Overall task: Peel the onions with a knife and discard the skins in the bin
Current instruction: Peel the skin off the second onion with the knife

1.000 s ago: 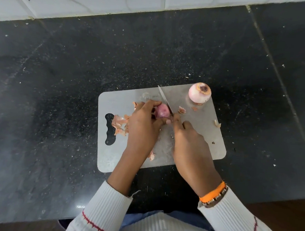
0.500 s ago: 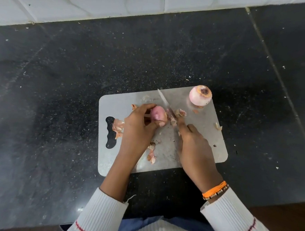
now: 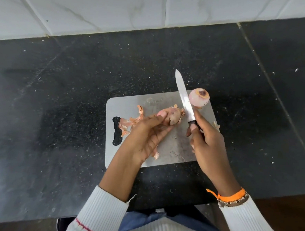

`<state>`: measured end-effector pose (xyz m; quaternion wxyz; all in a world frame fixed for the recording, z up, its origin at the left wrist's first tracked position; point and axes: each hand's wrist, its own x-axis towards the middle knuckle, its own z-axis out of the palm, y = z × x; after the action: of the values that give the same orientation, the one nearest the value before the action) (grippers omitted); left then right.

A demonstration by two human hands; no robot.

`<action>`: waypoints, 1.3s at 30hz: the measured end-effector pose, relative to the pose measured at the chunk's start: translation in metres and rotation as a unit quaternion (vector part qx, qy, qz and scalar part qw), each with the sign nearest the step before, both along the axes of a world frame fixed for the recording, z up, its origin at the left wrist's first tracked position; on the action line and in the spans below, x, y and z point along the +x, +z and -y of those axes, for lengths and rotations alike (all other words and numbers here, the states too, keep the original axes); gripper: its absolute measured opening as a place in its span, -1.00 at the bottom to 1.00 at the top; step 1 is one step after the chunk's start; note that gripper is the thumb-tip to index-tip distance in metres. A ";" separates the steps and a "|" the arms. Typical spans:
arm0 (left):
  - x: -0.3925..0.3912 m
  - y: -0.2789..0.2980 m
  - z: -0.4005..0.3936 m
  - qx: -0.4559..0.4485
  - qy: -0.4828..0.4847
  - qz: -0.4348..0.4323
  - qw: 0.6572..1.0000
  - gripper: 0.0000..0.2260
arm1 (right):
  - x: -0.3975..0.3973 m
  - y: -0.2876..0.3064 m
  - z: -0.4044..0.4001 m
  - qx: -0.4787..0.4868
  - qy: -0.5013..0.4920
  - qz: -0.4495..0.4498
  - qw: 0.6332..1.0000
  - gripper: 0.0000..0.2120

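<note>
Grey board [image 3: 174, 149], left hand [image 3: 147, 133] gripping onion [image 3: 173, 117] (half-skinned), right hand [image 3: 208, 137] clutching knife [image 3: 184, 99]

Both hands [image 3: 147, 133] [image 3: 207, 142] raised, fingers [image 3: 192, 129] curled.

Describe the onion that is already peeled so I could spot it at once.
On the black counter lies a grey cutting board. At its far right corner sits the peeled onion, alone, smooth and pale pink, unlike the darker onion in the left hand.
</note>
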<state>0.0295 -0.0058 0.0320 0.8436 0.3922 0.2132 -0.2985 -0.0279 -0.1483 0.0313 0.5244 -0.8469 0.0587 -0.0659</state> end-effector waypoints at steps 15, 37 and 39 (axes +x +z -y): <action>-0.005 0.003 0.006 -0.138 0.029 -0.044 0.989 -0.76 | -0.028 0.006 -0.022 -0.050 0.022 0.054 0.997 -0.57; -0.003 0.013 0.005 -0.150 0.065 -0.068 0.984 -0.67 | -0.038 0.022 -0.015 -0.087 0.009 0.037 0.995 -0.57; -0.003 0.013 0.003 -0.133 0.071 -0.056 0.987 -0.75 | -0.027 0.021 -0.005 -0.094 -0.023 0.033 0.995 -0.55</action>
<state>0.0269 -0.0088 0.0450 0.8940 0.2428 0.2459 -0.2852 -0.0546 -0.1433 0.0527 0.4422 -0.8883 0.0543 -0.1116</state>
